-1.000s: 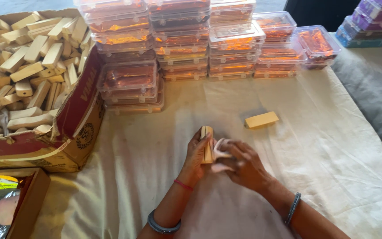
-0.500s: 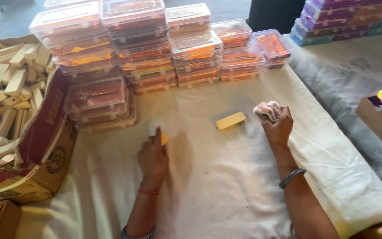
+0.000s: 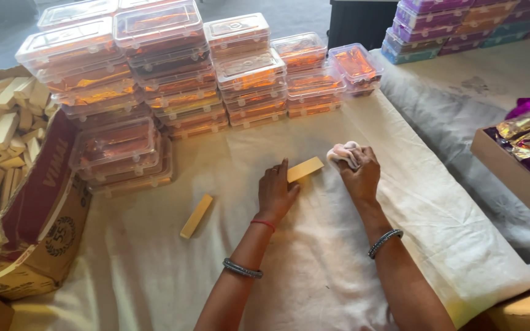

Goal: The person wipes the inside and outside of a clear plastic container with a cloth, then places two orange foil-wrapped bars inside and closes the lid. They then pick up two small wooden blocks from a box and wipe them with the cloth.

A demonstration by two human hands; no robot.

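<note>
A white cloth (image 3: pixel 338 270) spread over a low work surface, wrinkled, with stock crowding its far and side edges. At far left, an open cardboard box (image 3: pixel 44 220) heaped with pale wooden blocks (image 3: pixel 1 141), its flap leaning out over the cloth's left edge. Just right of it, stacks of clear plastic boxes (image 3: pixel 154 79) with orange contents, walling off the whole far edge from the carton across to the middle. In front of the stacks, a loose wooden block (image 3: pixel 196 216) lying flat and alone on the cloth, open room all around it. Further right, the left hand (image 3: pixel 276 193) palm down, fingers extended and close together, fingertips resting on the near end of a second wooden block (image 3: pixel 305 169) lying flat and angled on the cloth. Just beside that block's far end, the right hand (image 3: pixel 360 175) closed in a fist around a crumpled white rag (image 3: pixel 343 153), the rag bulging out above the knuckles, touching or almost touching the block; cannot tell which. Bare cloth between and below both forearms, broad and unobstructed down to the near edge. At right, past the cloth's side edge, a grey sheet (image 3: pixel 461 122), a carton of shiny purple and gold wrappers (image 3: pixel 529 141), and purple and blue boxes (image 3: pixel 461 24) stacked in the far corner.
</note>
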